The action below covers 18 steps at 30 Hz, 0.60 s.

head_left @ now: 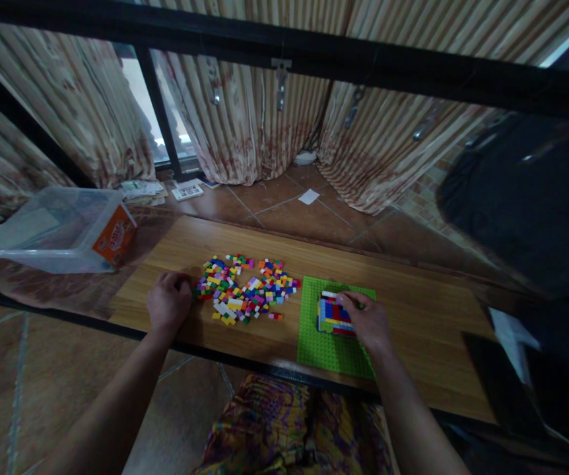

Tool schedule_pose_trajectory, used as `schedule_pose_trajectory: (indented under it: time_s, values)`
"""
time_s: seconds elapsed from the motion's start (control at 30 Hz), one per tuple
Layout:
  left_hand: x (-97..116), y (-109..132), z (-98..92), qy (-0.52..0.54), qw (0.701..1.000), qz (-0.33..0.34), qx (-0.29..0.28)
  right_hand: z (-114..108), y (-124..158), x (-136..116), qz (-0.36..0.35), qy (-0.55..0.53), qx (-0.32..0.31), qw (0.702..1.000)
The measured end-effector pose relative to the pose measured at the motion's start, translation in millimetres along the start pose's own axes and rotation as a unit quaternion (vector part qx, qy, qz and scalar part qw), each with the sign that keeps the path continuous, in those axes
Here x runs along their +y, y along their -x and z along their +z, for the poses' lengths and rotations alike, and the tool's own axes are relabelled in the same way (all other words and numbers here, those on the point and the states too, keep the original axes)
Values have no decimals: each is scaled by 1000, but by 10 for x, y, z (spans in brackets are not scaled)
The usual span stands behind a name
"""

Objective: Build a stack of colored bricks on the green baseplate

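A green studded baseplate (311, 343) lies on the wooden tabletop, in front and to the right. On it stands a small build of toy bricks (331, 316), in rows of blue, red, yellow and white. My right hand (369, 320) reaches over the build's right side, its fingers pinched on a toy brick at the far edge; the fingers partly hide it. Left of the baseplate spreads a loose pile of coloured bricks (252, 293). At the pile's left edge my left hand (168, 303) rests on the table with curled fingers; anything inside them is hidden.
A clear plastic bin (66, 227) with an orange label stands at the left, beyond the tabletop (428, 323). A dark bar (284, 43) crosses the upper view, with curtains behind. Papers (188, 190) lie on the tiled floor. A dark shape (527, 204) fills the right.
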State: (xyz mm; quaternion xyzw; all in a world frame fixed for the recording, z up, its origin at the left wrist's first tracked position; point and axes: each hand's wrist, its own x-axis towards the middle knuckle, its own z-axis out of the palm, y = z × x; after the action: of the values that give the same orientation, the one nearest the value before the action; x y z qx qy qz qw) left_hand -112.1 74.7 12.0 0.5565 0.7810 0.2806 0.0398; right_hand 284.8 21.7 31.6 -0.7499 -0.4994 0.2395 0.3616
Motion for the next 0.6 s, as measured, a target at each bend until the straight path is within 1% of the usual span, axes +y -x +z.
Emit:
schedule_pose_trajectory:
  time_s: [0.1, 0.23, 0.43, 0.53, 0.6]
  values:
    - [1, -1, -1, 4, 1000, -1, -2, -32, -40, -4, 4, 5, -26, 1000]
    - [1, -8, 1, 1, 1000, -4, -3, -68, -83, -11, 2, 19, -46, 999]
    - [-9, -12, 6, 1, 1000, 5, 2, -2, -110, 30, -23, 35, -48, 998]
    - [-13, -15, 9, 4, 1000, 7, -1, 13, -119, 42, -26, 22, -57, 998]
    - [-12, -18, 6, 4, 1000, 8, -3, -24, -112, 44, -26, -5, -61, 998]
